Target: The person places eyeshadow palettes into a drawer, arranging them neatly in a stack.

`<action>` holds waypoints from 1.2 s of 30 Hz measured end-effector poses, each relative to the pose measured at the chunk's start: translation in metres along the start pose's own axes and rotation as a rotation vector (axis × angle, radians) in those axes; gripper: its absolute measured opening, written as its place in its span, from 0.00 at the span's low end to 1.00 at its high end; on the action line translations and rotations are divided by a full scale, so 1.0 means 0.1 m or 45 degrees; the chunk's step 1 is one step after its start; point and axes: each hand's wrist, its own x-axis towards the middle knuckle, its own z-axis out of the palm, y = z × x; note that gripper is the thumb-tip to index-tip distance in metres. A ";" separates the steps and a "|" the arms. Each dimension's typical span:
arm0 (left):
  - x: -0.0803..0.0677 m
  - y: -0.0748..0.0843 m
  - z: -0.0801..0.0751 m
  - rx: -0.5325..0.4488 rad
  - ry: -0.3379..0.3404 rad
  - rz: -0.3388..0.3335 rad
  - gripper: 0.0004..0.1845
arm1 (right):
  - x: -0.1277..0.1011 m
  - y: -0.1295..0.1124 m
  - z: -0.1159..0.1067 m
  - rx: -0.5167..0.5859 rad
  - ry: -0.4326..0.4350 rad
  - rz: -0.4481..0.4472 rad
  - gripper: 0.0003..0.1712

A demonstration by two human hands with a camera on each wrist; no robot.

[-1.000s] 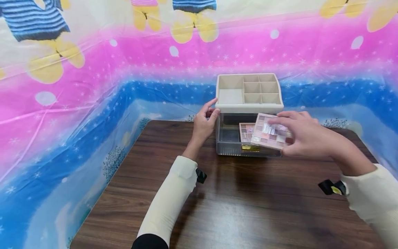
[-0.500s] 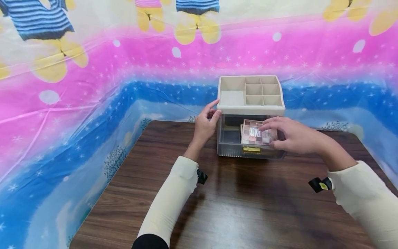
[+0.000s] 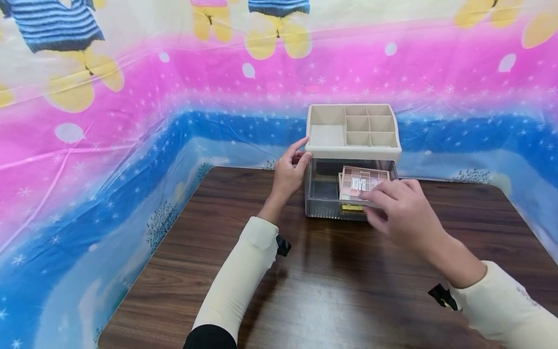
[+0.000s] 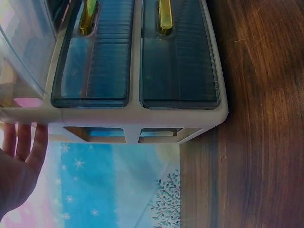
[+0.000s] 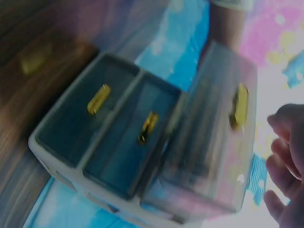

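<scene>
A cream desktop organizer (image 3: pixel 354 153) stands toward the back of the table, its clear top drawer (image 3: pixel 322 207) pulled out. In that drawer lies an eyeshadow palette (image 3: pixel 359 178), tilted over a second palette (image 3: pixel 340 180) that is mostly covered. My left hand (image 3: pixel 287 177) rests against the organizer's left side; in the left wrist view its fingers (image 4: pixel 23 142) are nearly straight against the frame. My right hand (image 3: pixel 405 213) hovers at the drawer's front, beside its gold handle (image 3: pixel 351 208). The right wrist view is blurred but shows the loosely bent fingers apart from the handle.
Two lower drawers with gold handles (image 5: pixel 99 99) are closed. The divided top tray (image 3: pixel 328 134) has one large and several small compartments. A dark wooden table (image 3: pixel 314 291) is bordered by a patterned cloth (image 3: pixel 244 135) at the back and left.
My right hand has lowered the palette into the drawer onto the other one, let go, and drawn back toward the drawer front. The left hand keeps its place.
</scene>
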 end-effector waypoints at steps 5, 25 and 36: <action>0.01 0.01 0.01 -0.009 -0.002 -0.026 0.22 | -0.07 -0.19 0.20 -0.156 0.184 -0.139 0.10; 0.00 0.01 0.00 -0.014 -0.016 -0.017 0.23 | -0.10 -0.24 0.46 -0.329 0.297 -0.135 0.15; 0.00 0.01 0.00 -0.014 -0.020 -0.021 0.23 | 0.03 -0.01 0.58 -0.371 0.279 -0.037 0.14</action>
